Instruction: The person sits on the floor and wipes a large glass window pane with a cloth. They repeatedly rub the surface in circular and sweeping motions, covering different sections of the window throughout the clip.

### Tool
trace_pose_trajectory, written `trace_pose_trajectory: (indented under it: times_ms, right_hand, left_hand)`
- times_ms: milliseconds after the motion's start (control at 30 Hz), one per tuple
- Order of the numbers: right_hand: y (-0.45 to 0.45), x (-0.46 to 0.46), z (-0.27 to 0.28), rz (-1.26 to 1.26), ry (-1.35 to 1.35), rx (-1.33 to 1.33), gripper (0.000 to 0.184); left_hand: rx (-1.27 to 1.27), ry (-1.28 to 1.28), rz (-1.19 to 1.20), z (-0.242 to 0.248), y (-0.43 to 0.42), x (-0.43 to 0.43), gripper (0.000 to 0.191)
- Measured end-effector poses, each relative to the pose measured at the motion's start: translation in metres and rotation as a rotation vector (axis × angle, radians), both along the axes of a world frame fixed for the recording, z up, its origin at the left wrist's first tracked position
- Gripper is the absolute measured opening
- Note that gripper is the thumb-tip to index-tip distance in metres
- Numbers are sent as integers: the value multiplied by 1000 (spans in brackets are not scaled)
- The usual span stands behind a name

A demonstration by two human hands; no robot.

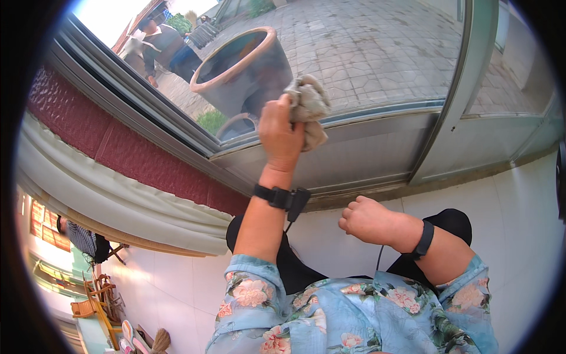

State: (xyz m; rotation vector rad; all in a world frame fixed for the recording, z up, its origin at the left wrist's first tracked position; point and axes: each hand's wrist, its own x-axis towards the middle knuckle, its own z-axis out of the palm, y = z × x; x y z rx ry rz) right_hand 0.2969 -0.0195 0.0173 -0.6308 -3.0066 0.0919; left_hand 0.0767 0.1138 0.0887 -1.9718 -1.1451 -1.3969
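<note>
My left hand (281,132) grips a crumpled greyish cloth (310,99) up against the lower part of a glass pane (376,57). Below the glass runs the pane's bottom rail, with a metal lower panel (353,152) of the door under it. A black strap with a small device (283,198) sits around my left wrist. My right hand (367,220) hangs over the floor near my right knee, fingers curled in, with nothing seen in it. Around the right wrist is a black band (424,240).
Outside the glass stand a large glazed pot (247,75) and a person (170,44) on a paved yard (353,26). Left are a red-brown wall strip (106,137) and a pale curtain (132,190). Behind are wooden chairs (99,294), a broom (160,340) and another person (82,236).
</note>
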Motion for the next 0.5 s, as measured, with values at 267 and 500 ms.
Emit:
trace_pose_trajectory:
  times_ms: [267,500]
  right_hand:
    - [-4,-10,-5,31,-4,70,6]
    - [-6,-13,-9,67,9,101,8]
  left_hand:
    - [107,-218,333,44,-9,-138,41]
    - [221,-409,508,40,2,-175,43]
